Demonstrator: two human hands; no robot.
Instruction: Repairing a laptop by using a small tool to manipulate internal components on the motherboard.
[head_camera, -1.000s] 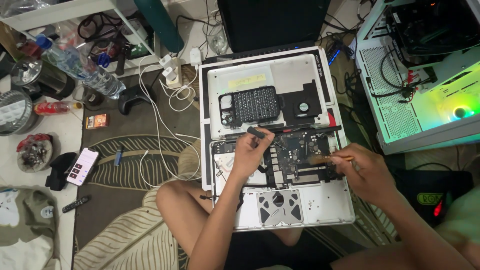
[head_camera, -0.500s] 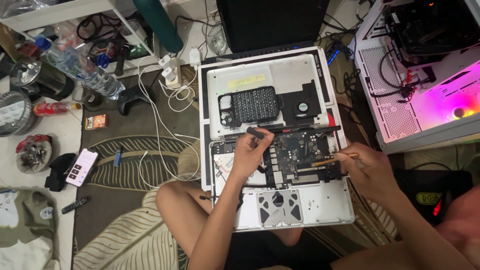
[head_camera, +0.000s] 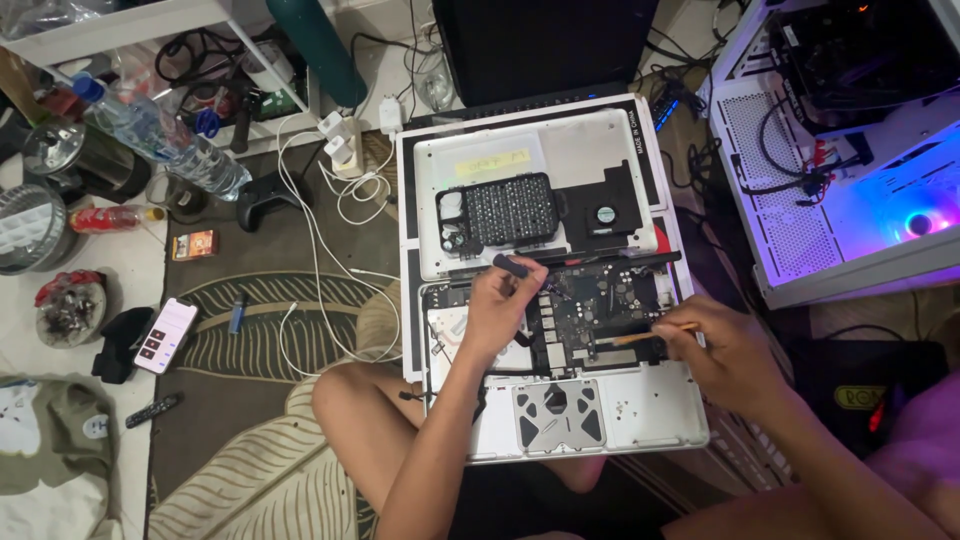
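Observation:
An opened silver laptop (head_camera: 640, 420) lies on my lap with its dark circuit board (head_camera: 600, 310) exposed. My left hand (head_camera: 500, 310) grips a small dark-handled tool (head_camera: 512, 265) and rests over the left part of the board. My right hand (head_camera: 725, 355) holds a thin wooden-handled brush (head_camera: 650, 335), its tip touching the board's lower right area. Above the board, the removed bottom cover (head_camera: 560, 150) carries a black tray of screwdriver bits (head_camera: 500, 212) and a small black fan (head_camera: 605, 215).
A white desktop computer case (head_camera: 800, 230) glowing blue stands at right. White cables and chargers (head_camera: 340, 200) trail across the patterned rug at left, beside a game controller (head_camera: 265, 195), a phone (head_camera: 165, 335), bottles (head_camera: 160, 140) and tins. A dark monitor (head_camera: 540, 45) stands behind.
Both hands stay over the board with slight shifts of the brush. The computer case's glow went from green to pink to blue.

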